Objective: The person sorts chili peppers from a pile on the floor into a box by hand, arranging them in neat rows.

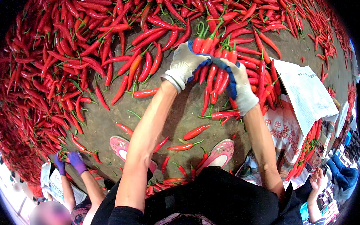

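Note:
Both of my hands wear white knit gloves with blue coated palms. My left hand (188, 61) grips red chili peppers (206, 44) whose green stems point away from me. Close against it on the right, my right hand (239, 82) is closed around part of the same bunch. The lower ends of several held peppers (217, 80) hang below the gloves. Just under the right wrist lies a loose red chili pepper (226, 114) on the ground. The palms and some fingertips are hidden by the gloves and the peppers.
A large heap of red chili peppers (82, 47) spreads left and ahead. Newspaper sheets (304, 90) cover a packed container on my right. Scattered peppers (196, 131) lie near my pink shoes (220, 153). Another person's purple gloves (77, 162) work at lower left; a bare hand (317, 178) shows lower right.

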Demonstrator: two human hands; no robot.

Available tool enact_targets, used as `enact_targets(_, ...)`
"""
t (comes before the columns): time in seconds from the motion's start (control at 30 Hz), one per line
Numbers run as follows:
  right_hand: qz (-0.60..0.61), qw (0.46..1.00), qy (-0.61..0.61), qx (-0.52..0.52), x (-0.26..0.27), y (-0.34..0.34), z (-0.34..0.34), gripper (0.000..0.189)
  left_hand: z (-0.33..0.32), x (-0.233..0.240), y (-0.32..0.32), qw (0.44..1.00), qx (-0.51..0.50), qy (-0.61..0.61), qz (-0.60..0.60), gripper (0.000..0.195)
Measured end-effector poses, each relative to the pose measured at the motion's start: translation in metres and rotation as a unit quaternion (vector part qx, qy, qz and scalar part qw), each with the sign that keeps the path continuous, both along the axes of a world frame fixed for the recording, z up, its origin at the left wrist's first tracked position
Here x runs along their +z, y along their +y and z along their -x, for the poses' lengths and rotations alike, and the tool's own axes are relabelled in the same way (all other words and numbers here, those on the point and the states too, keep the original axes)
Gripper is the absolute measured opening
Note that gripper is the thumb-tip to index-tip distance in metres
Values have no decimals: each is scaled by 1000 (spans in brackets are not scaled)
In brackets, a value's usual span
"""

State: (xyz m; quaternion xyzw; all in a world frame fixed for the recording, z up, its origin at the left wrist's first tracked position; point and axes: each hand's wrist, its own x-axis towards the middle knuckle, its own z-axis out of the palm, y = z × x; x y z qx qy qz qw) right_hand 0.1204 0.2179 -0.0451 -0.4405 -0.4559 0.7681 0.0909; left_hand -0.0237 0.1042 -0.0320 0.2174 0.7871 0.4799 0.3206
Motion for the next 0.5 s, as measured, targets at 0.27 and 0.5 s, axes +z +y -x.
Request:
enact_targets(0.27, 113, 992, 18, 52, 31, -39, -32, 20, -27, 18, -74, 924, 14, -379, -52, 17)
enact_targets(0.5, 88, 994, 0, 62, 31, -80, -45, 26, -48, 17, -105, 888, 11, -451, -90, 31)
